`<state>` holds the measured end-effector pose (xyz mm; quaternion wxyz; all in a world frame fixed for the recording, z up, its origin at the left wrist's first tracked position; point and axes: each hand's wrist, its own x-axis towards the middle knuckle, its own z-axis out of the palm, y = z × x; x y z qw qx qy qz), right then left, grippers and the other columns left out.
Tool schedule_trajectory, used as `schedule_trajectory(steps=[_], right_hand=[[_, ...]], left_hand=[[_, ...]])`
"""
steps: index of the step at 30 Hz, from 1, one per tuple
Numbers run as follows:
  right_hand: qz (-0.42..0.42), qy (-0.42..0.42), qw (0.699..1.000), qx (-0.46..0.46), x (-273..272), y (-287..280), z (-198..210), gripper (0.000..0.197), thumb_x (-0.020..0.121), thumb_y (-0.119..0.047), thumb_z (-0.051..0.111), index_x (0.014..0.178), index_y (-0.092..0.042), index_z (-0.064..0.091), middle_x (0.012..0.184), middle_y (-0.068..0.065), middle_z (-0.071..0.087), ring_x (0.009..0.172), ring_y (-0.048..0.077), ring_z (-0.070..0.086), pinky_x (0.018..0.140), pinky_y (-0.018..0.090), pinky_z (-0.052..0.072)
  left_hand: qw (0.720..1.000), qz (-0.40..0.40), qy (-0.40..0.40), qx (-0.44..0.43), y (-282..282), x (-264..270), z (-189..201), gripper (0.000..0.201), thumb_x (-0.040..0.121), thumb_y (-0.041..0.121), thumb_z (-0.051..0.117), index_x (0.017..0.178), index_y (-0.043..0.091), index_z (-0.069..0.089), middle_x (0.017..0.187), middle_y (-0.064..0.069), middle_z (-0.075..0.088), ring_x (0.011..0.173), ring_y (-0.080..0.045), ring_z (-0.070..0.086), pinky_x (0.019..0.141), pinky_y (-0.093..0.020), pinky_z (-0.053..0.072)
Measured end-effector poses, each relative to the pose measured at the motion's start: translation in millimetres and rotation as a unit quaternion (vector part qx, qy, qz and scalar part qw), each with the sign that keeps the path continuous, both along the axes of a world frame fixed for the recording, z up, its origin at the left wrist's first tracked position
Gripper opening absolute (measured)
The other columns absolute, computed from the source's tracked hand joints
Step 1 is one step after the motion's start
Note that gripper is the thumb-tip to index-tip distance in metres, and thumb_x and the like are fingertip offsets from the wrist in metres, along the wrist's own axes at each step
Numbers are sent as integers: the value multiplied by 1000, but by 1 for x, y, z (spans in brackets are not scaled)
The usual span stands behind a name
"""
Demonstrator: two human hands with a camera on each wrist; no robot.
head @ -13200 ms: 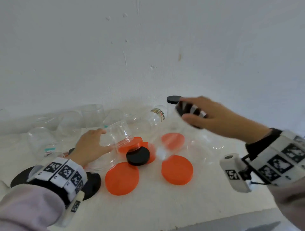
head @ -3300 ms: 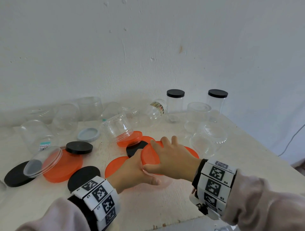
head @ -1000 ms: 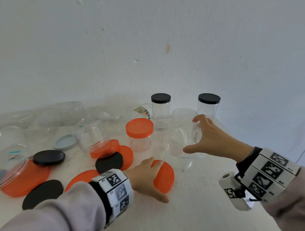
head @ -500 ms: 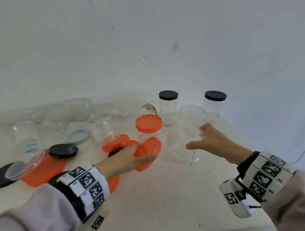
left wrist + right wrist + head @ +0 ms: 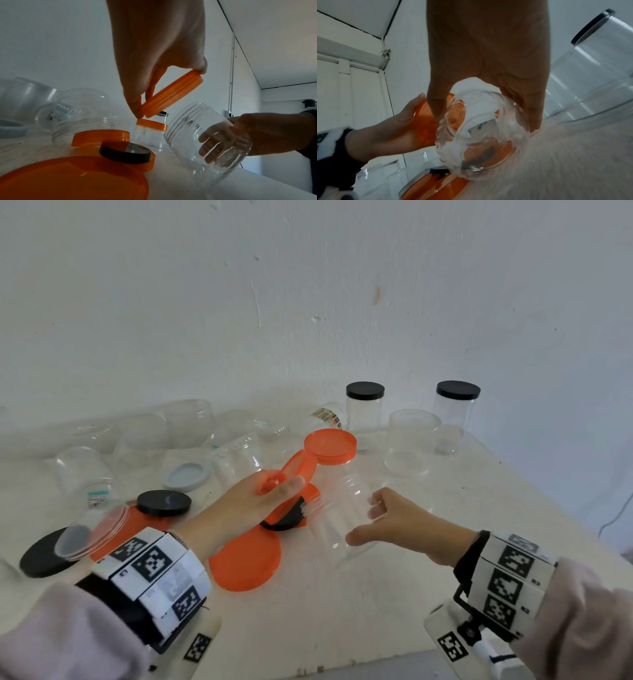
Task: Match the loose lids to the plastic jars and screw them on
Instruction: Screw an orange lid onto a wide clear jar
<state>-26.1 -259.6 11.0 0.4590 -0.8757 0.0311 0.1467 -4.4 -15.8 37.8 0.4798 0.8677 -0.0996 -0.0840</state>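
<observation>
you're in the mating step: your left hand [image 5: 255,501] pinches an orange lid [image 5: 171,93] by its rim, tilted, just above and beside the threaded mouth of the clear jar [image 5: 204,138], not yet touching it. your right hand [image 5: 399,522] wraps round the jar's lower body, holding it tipped toward the lid over the table [image 5: 342,611]. next, i judge, you square the lid flat onto the mouth, then twist so the threads catch

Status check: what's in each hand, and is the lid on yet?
Left hand grips orange lid, tilted. Right hand holds clear jar, mouth toward lid. Lid not yet on. Nothing in the gap between them.
</observation>
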Motion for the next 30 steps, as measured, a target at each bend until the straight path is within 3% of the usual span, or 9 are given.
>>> schedule_trajectory(steps=[4, 8, 12, 14, 17, 21, 25, 27, 30], right_hand=[[6, 0, 1000, 27, -12, 20, -13, 99, 52, -44, 88, 130, -21, 32, 114, -10, 46, 104, 2, 50, 74, 18, 43], [18, -20, 999, 32, -23, 32, -22, 102, 57, -39, 90, 134, -22, 25, 118, -11, 41, 111, 4, 46, 77, 17, 42], [43, -46, 997, 46, -33, 40, -29, 110, 58, -28, 91, 140, -33, 18, 132, -11, 37, 121, 8, 39, 93, 23, 39], [54, -56, 996, 53, -36, 43, -32, 111, 58, -23, 91, 141, -32, 18, 136, -11, 37, 124, 8, 38, 99, 27, 39], [59, -52, 995, 63, -36, 45, -34, 111, 60, -17, 90, 142, -29, 16, 134, -11, 39, 122, 6, 41, 94, 22, 43], [59, -38, 994, 85, -33, 45, -35, 104, 64, -11, 88, 140, -27, 19, 128, -13, 43, 113, -3, 45, 81, 14, 45], [65, -40, 992, 96, -29, 42, -34, 100, 66, -14, 88, 140, -26, 21, 127, -12, 46, 110, -5, 48, 71, 8, 47], [79, -47, 992, 90, -27, 39, -34, 101, 66, -16, 88, 141, -26, 21, 128, -13, 46, 111, -5, 49, 72, 6, 46], [100, -60, 990, 72, -22, 36, -33, 106, 65, -19, 89, 144, -25, 19, 132, -14, 46, 117, -2, 48, 90, 15, 45]], left_hand=[[999, -27, -17, -2, 5, -10, 0, 6, 71, 70, 65, 73, 67, 60, 88, 24, 63, 82, 11, 57, 70, -7, 44], [997, -68, -38, -9, 11, -13, -8, 50, 56, 71, 68, 100, 46, 64, 106, 16, 64, 93, 6, 59, 75, -6, 45], [995, -89, -52, 3, 10, -14, -13, 64, 49, 75, 66, 105, 46, 57, 112, 26, 57, 99, 17, 52, 82, -8, 39], [994, -90, -60, 26, 9, -14, -16, 92, 46, 78, 65, 127, 38, 51, 124, 24, 49, 110, 9, 49, 89, -14, 36], [992, -92, -62, 58, 7, -15, -17, 118, 41, 80, 63, 144, 28, 37, 125, 24, 36, 109, 8, 42, 82, -7, 31], [988, -105, -70, 91, 2, -17, -16, 125, 45, 83, 70, 148, 24, 31, 134, 18, 32, 118, 3, 33, 92, -16, 27], [984, -109, -81, 115, -3, -20, -15, 118, 49, 73, 65, 149, 22, 28, 148, 10, 30, 126, -1, 32, 100, -20, 28], [983, -109, -85, 118, -6, -21, -16, 113, 55, 68, 70, 149, 21, 29, 150, 9, 30, 132, -5, 32, 106, -23, 29], [982, -109, -89, 124, -8, -21, -17, 104, 64, 59, 76, 149, 21, 29, 149, 8, 30, 135, -8, 32, 111, -27, 30]])
